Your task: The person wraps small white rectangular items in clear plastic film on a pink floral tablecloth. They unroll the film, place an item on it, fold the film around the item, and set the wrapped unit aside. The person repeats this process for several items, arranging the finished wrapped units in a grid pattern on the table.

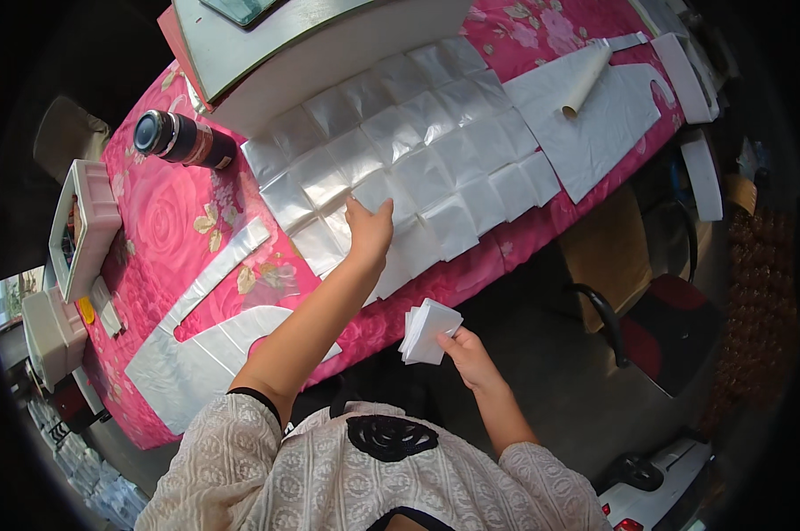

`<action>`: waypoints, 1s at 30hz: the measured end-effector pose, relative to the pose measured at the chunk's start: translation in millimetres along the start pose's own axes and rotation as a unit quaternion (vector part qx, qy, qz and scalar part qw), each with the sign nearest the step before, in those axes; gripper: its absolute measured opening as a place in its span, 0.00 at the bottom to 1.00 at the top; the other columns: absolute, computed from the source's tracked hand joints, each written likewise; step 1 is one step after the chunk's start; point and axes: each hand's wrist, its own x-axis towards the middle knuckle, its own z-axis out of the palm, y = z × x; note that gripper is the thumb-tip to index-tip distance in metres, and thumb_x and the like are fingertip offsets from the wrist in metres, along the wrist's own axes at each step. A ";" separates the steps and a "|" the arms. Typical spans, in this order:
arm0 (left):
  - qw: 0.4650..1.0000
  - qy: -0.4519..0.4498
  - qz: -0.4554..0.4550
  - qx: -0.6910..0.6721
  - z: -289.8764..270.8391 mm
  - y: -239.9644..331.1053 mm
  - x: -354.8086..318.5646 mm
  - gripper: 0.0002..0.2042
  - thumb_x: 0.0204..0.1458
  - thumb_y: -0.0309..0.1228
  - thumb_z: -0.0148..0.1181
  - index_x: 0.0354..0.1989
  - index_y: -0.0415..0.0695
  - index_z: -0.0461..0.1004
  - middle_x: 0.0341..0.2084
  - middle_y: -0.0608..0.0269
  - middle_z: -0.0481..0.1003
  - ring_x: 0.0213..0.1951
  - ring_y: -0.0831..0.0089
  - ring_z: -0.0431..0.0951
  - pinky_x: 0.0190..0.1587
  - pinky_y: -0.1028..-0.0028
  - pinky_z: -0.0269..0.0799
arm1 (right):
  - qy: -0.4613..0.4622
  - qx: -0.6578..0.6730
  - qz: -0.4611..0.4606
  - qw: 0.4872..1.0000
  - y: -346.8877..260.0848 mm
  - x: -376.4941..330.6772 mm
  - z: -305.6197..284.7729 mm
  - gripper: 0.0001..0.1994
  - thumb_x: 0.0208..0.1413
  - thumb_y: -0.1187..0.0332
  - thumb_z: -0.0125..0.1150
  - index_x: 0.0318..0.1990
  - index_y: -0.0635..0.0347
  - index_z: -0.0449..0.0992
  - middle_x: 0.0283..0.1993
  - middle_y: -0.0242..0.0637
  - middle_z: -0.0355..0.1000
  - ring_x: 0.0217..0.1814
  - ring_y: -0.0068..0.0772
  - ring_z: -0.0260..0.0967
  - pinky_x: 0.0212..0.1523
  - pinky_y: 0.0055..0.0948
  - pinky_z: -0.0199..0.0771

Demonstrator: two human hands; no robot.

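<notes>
Rows of small clear plastic bags (413, 133) lie flat and edge to edge on the pink floral tablecloth (165, 208). My left hand (371, 232) reaches over the near-left part of these rows. Its thumb and fingers look spread apart, with the tips at a bag; I see nothing clearly held. Off the table's near edge, my right hand (469, 356) grips a small stack of folded white sheets (432, 329) between thumb and fingers. The sheets fan out slightly, and the fingers behind them are hidden.
White carrier bags lie flat at left (183, 376) and right (585, 133), the right one under a pale roll (585, 84). A dark bottle (187, 142) stands beside a large white box (329, 53). Plastic bins (99, 208) line the left edge. A chair (665, 327) stands right.
</notes>
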 end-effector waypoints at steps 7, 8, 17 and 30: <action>0.993 -0.083 -0.014 -0.085 1.4 2.3 4.5 0.30 0.47 0.29 0.49 0.58 0.33 0.44 0.56 0.44 0.49 0.58 0.57 0.50 0.57 0.67 0.50 | -0.008 -0.008 -0.018 1.000 -1.6 3.9 1.4 0.14 0.55 0.70 0.49 0.47 0.67 0.66 0.45 0.35 0.67 0.47 0.24 0.63 0.51 0.26 0.60; 0.991 -0.100 -0.008 -0.089 -0.1 5.7 2.9 0.30 0.48 0.29 0.49 0.58 0.33 0.44 0.56 0.45 0.49 0.59 0.57 0.50 0.58 0.68 0.49 | -0.006 -0.016 -0.021 1.000 -4.0 5.5 3.3 0.14 0.55 0.71 0.48 0.47 0.67 0.66 0.45 0.35 0.67 0.47 0.24 0.63 0.51 0.26 0.60; 0.991 -0.119 0.023 -0.063 -56.6 5.1 -94.9 0.29 0.54 0.38 0.41 0.60 0.36 0.41 0.60 0.48 0.45 0.62 0.63 0.44 0.61 0.69 0.41 | 0.007 -0.344 -0.139 0.929 -67.9 47.2 32.3 0.11 0.50 0.70 0.52 0.40 0.66 0.69 0.34 0.44 0.71 0.36 0.37 0.69 0.38 0.29 0.66; 0.961 -0.118 -0.052 -0.243 -19.1 -23.7 -93.1 0.13 0.54 0.23 0.43 0.48 0.37 0.56 0.42 0.59 0.67 0.43 0.72 0.68 0.46 0.72 0.64 | 0.094 -0.036 -0.148 0.984 -20.6 71.0 39.1 0.15 0.50 0.69 0.56 0.44 0.66 0.65 0.34 0.30 0.68 0.33 0.19 0.64 0.33 0.17 0.64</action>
